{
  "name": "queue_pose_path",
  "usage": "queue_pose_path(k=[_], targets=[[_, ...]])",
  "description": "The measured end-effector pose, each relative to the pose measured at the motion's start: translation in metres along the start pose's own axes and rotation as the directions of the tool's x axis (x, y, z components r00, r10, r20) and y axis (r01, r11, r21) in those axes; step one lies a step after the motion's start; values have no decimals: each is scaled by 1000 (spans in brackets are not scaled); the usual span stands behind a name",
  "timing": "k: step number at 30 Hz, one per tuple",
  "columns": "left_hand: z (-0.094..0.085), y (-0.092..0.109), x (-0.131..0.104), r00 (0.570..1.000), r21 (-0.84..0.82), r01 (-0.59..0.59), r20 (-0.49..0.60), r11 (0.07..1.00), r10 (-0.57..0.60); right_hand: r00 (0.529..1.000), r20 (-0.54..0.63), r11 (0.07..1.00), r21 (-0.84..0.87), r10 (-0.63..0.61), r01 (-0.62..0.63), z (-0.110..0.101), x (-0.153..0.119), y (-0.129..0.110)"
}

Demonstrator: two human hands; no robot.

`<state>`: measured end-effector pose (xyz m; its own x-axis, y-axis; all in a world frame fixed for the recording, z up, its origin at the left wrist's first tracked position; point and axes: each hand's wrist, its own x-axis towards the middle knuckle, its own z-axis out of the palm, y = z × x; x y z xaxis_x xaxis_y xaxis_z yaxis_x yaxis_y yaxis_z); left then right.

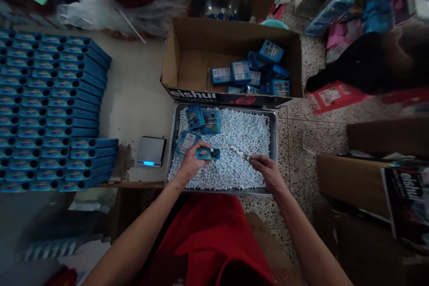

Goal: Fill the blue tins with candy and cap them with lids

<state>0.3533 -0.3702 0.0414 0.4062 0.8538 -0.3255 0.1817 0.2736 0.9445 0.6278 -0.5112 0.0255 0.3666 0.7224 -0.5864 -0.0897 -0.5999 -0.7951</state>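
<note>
Legible text, clock centred on view. 12 o'clock: long carton point(201, 95), front print "eishu", last letter uncertain; smaller line ends "Drink". 2 o'clock: blue box point(280, 88) inside it, "CARAMELO MACIZO". Near centre: second blue box point(211, 123), same words. Toward 4 o'clock: dark-fronted carton point(406, 190), "eishu" again. 8 o'clock: scale display point(149, 163), digits unreadable.

A packing workshop — stacked blue boxes point(78, 120), a scale point(150, 148), a tray point(275, 143) of candies point(241, 174).
</note>
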Motion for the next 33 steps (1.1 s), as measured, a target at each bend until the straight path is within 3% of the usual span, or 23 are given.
queue_pose_path(k=[5,11,13,15,17,20,23,25,27,30,33], targets=[[-2,-4,6,999,-29,-34,-10,999,34,996,-89,986,-168,0,-15,-25,-2,15],[-45,9,0,999,-110,-32,-16,993,30,993,-13,872,-480,-121,99,-29,8,18],[-58,14,-5,998,-78,-39,-44,996,35,968,38,728,-652,-248,212,-34,9,13],[-65,19,-11,995,65,-76,-61,995,80,915,130,501,-802,-383,324,-42,8,5],[-68,23,-15,987,244,-143,-30,959,155,869,224,315,-868,-441,383,-49,6,-2],[-67,25,-19,970,398,-234,29,887,242,864,299,215,-887,-404,408,-53,5,-7],[-68,21,-21,969,338,-171,-114,926,221,879,294,221,-893,-375,393,-51,6,-5],[-74,14,-23,972,188,-75,-207,979,114,890,261,253,-894,-374,369,-51,6,0],[-82,4,-25,972,20,-12,-233,1000,16,905,229,301,-889,-359,344,-53,6,7],[-102,-11,-28,954,-129,-13,-299,992,-27,932,95,423,-871,-349,248,-66,6,16],[-133,-18,-28,916,-123,-26,-400,992,-26,943,-79,516,-850,-323,105,-92,9,24]])
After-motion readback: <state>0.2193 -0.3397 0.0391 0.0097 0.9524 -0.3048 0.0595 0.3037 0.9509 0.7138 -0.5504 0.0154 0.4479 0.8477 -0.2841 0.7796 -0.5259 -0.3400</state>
